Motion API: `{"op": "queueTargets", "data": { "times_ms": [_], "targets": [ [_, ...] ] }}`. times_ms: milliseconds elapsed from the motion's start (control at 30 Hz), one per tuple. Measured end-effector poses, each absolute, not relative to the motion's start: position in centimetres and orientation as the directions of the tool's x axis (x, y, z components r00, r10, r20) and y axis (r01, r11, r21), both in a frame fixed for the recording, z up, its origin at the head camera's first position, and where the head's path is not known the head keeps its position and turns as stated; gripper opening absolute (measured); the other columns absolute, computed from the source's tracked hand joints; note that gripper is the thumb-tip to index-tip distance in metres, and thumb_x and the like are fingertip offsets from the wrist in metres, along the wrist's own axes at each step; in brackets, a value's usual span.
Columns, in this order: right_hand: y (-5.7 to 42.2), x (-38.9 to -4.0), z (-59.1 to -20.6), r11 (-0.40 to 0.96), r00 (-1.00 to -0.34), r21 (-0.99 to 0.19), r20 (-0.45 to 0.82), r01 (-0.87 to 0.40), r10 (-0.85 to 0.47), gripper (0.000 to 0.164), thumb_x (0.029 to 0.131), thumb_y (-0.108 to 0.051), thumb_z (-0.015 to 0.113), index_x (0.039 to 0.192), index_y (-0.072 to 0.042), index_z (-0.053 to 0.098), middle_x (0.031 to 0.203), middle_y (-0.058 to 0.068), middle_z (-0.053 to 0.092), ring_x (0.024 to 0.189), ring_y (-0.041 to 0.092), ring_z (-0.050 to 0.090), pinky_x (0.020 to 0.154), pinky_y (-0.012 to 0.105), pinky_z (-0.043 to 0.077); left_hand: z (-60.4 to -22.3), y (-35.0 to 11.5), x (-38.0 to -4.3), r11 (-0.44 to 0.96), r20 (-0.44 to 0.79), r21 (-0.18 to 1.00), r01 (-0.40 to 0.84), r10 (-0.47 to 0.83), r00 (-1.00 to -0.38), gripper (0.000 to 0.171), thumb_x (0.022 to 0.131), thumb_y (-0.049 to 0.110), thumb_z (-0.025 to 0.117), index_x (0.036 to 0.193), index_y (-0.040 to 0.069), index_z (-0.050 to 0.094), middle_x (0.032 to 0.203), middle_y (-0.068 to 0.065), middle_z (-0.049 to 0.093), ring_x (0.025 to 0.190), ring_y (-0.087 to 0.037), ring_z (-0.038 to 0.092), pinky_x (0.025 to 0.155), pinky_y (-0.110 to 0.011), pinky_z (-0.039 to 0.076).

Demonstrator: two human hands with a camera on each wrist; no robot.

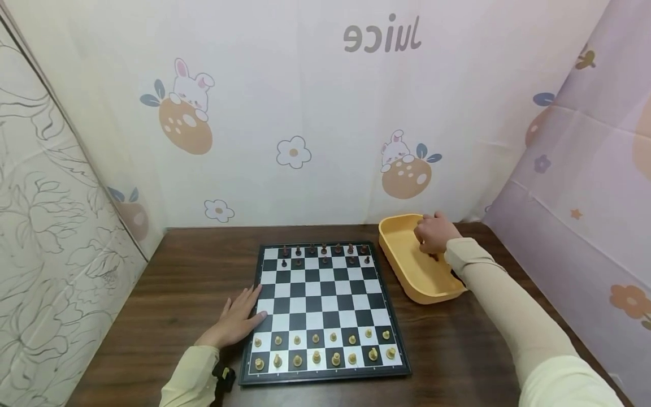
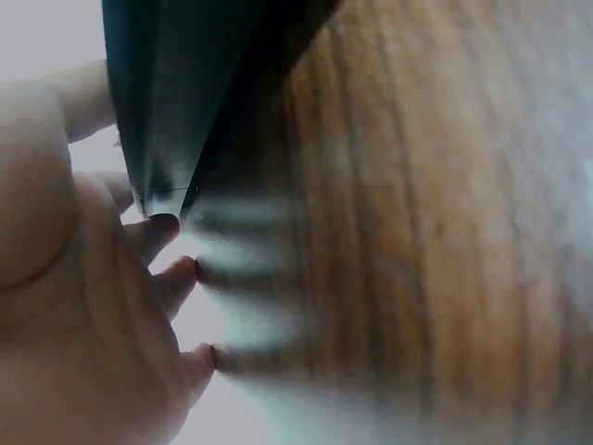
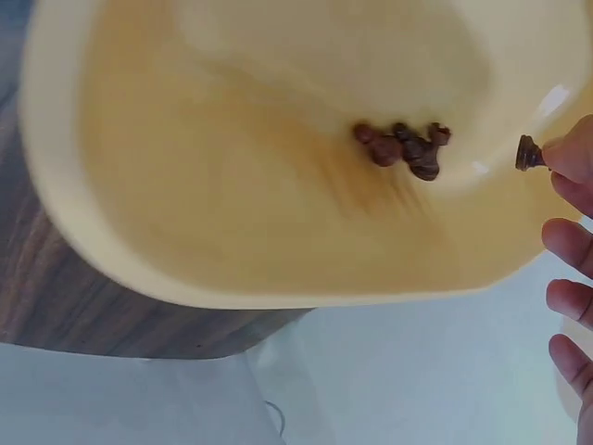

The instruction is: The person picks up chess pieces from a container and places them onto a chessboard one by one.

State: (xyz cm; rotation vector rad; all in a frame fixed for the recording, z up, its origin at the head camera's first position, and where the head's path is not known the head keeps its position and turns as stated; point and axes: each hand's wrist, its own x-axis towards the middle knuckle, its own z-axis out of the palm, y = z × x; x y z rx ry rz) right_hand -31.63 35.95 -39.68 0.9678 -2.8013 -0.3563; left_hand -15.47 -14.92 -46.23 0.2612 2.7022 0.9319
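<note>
My left hand [image 1: 231,322] rests flat, fingers spread, against the left edge of a black-and-white chessboard [image 1: 312,289]; its thumb lies at the board's border. In the left wrist view, the fingers [image 2: 171,283] reach along the board's dark side [image 2: 176,83]. Over the yellow tray [image 1: 419,274], my right hand [image 1: 436,233] pinches a dark brown chess piece [image 3: 530,155] between thumb and forefinger. Only the piece's base shows; its top is hidden. Beneath the hand, several more dark chess pieces [image 3: 408,148] lie bunched on the tray floor.
Pale yellow chess pieces [image 1: 335,359] stand in two rows on the board's near side. Dark pieces [image 1: 324,249] fill much of the far two rows. A printed curtain [image 1: 305,113] rises behind the wooden table [image 1: 193,265]; another hangs at the right.
</note>
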Motion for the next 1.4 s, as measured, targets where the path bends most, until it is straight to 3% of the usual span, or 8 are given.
{"op": "queueTargets", "data": {
  "times_ms": [800,1067,1400],
  "targets": [
    [31.4,-32.4,-36.2,0.772,-0.781,0.264,0.096,-0.578,-0.618,0.012,0.068,-0.018,0.071,0.061,-0.019,0.061,0.065,-0.006,0.05,0.068,0.02,0.047,0.064,0.04,0.033,-46.2,-15.1,-15.5,0.783,-0.196,0.616,0.088,0.261,-0.945,0.07,0.096,0.037,0.053,0.151,0.006,0.023,0.154,-0.023,0.02,0.142,-0.041,0.01,0.11,-0.061,-0.004],
    [27.8,-32.6,-36.3,0.714,-0.716,0.272,0.111,-0.645,-0.689,0.011,0.069,-0.02,0.073,0.063,-0.018,0.064,0.067,-0.006,0.052,0.07,0.02,0.049,0.066,0.039,0.035,-46.3,-15.1,-15.5,0.787,-0.196,0.61,0.091,0.262,-0.945,0.07,0.096,0.038,0.052,0.152,0.006,0.023,0.154,-0.023,0.02,0.142,-0.041,0.01,0.109,-0.061,-0.004],
    [21.7,-32.0,-36.9,0.667,-0.684,0.262,0.034,-0.697,-0.729,0.01,0.074,-0.018,0.068,0.065,-0.021,0.065,0.069,-0.007,0.053,0.072,0.017,0.047,0.068,0.036,0.035,-46.3,-15.1,-15.4,0.789,-0.202,0.608,0.089,0.263,-0.943,0.07,0.096,0.037,0.052,0.151,0.006,0.023,0.154,-0.023,0.02,0.142,-0.041,0.01,0.109,-0.062,-0.003]
  ]
}}
